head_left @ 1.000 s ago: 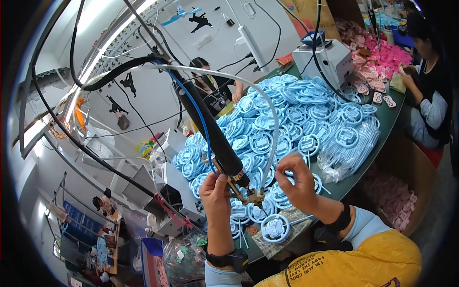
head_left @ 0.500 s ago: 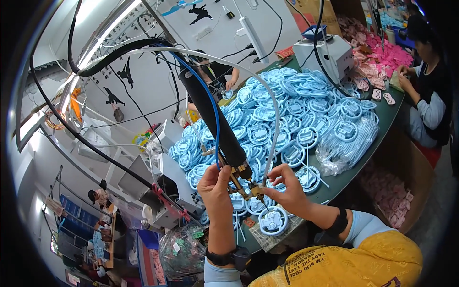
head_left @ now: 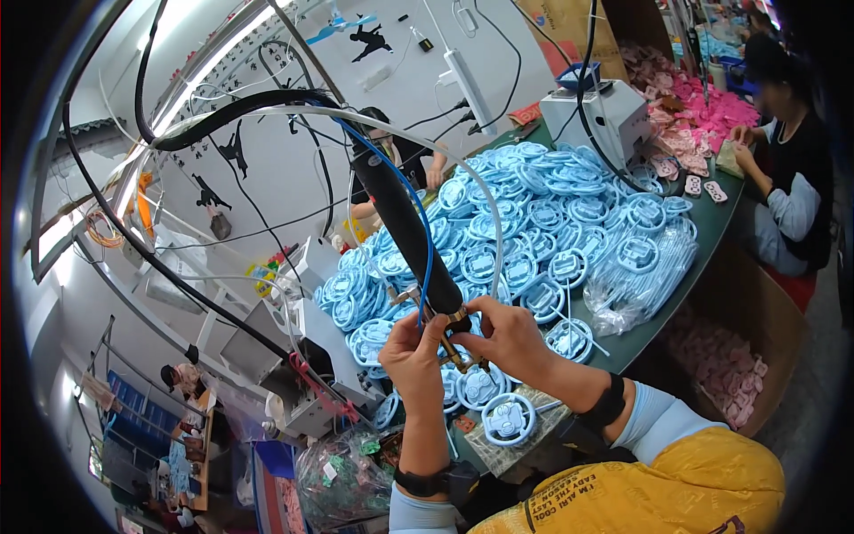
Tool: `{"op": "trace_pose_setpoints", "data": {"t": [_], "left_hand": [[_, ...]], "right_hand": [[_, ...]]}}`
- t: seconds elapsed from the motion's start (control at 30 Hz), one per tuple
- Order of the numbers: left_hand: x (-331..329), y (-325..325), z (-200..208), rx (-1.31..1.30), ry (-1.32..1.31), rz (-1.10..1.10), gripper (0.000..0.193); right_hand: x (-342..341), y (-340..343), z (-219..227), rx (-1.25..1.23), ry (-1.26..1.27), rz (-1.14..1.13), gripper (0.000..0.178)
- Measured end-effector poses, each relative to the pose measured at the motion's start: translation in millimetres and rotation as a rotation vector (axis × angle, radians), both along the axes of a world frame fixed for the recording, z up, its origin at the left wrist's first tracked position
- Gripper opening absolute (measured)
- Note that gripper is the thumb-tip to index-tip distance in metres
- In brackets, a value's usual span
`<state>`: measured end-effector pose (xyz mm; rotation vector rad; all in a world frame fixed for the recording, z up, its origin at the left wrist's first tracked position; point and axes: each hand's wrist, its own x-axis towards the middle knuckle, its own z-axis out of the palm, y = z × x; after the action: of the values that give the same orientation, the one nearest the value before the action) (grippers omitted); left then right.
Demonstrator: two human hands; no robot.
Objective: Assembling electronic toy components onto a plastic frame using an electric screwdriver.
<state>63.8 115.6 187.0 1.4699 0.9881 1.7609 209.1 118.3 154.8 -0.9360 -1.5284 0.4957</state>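
A black hanging electric screwdriver (head_left: 400,209) slants down in front of me, a blue hose running along it. My left hand (head_left: 414,360) pinches the brass fittings at its lower end, thumb against the fingers. On the other side, my right hand (head_left: 509,336) has its fingers closed round the collar just under the black body. A clear feed tube (head_left: 495,258) drops behind the right hand, so its lower end is hidden. Below the tool's tip, a light-blue steering-wheel-shaped plastic part (head_left: 509,420) lies face up on a small block (head_left: 485,445) at the table edge.
A large heap of similar blue parts (head_left: 525,209) covers the green table (head_left: 645,343). A clear bag of blue parts (head_left: 636,276) lies right. White machines (head_left: 334,356) stand left; a bag of scraps (head_left: 342,472) sits below. Co-workers (head_left: 792,169) sit right and across.
My right hand has moved up and left from the tool's tip to the collar. My left hand keeps its pinch, slightly lower and to the right. The screwdriver has shifted slightly in view.
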Motion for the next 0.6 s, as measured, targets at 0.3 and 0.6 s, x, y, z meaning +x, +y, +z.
{"op": "trace_pose_setpoints", "data": {"t": [0.3,0.6], "left_hand": [[-1.5,1.2,-4.8,-0.002,-0.017,-0.039,0.024],[-3.8,-1.1,-5.3,0.013,-0.036,-0.074,0.026]], "right_hand": [[-1.6,6.0,-3.4,-0.184,0.174,0.152,0.028],[-3.6,2.0,0.3,-0.201,0.215,0.216,0.029]]}}
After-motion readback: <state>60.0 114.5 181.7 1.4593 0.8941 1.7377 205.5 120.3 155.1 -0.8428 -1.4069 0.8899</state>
